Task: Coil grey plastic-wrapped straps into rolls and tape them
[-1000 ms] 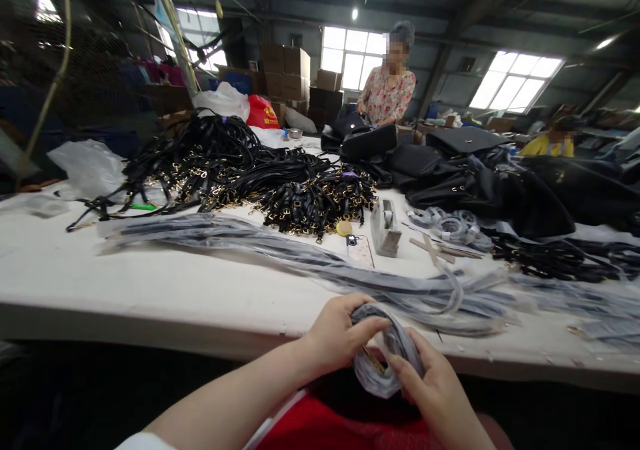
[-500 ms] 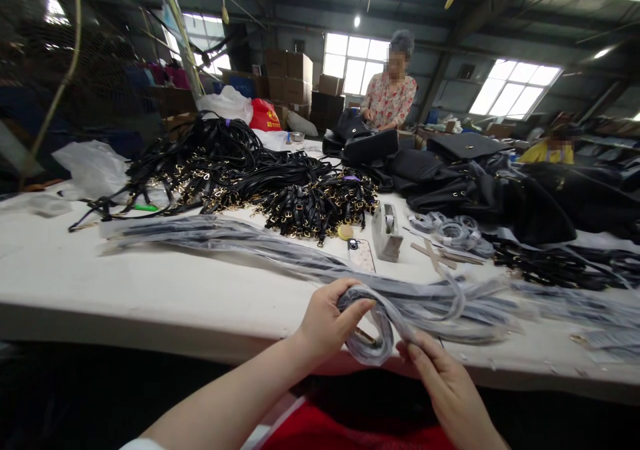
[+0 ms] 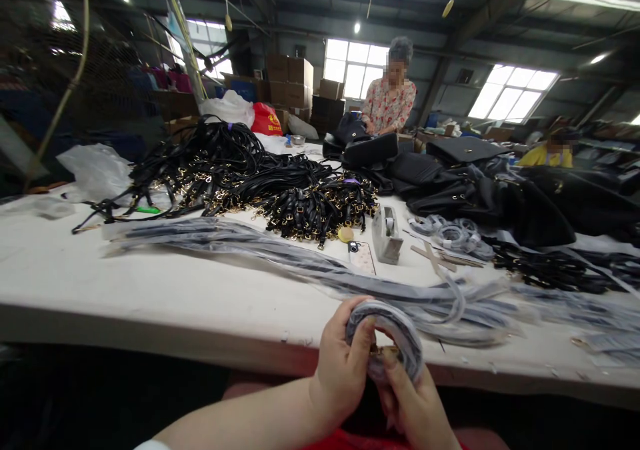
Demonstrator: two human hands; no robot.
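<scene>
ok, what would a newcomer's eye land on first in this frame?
Probably the big heap of black straps with gold buckles sprawled over the far left of the white table. Next, at the near edge, the left hand and right hand gripping a coiled plastic-wrapped strap, with more wrapped straps laid long across the table behind it. Across the table, a person in a floral top stands over black bags.

Left hand (image 3: 343, 363) and right hand (image 3: 413, 403) together, fingers curled.
</scene>
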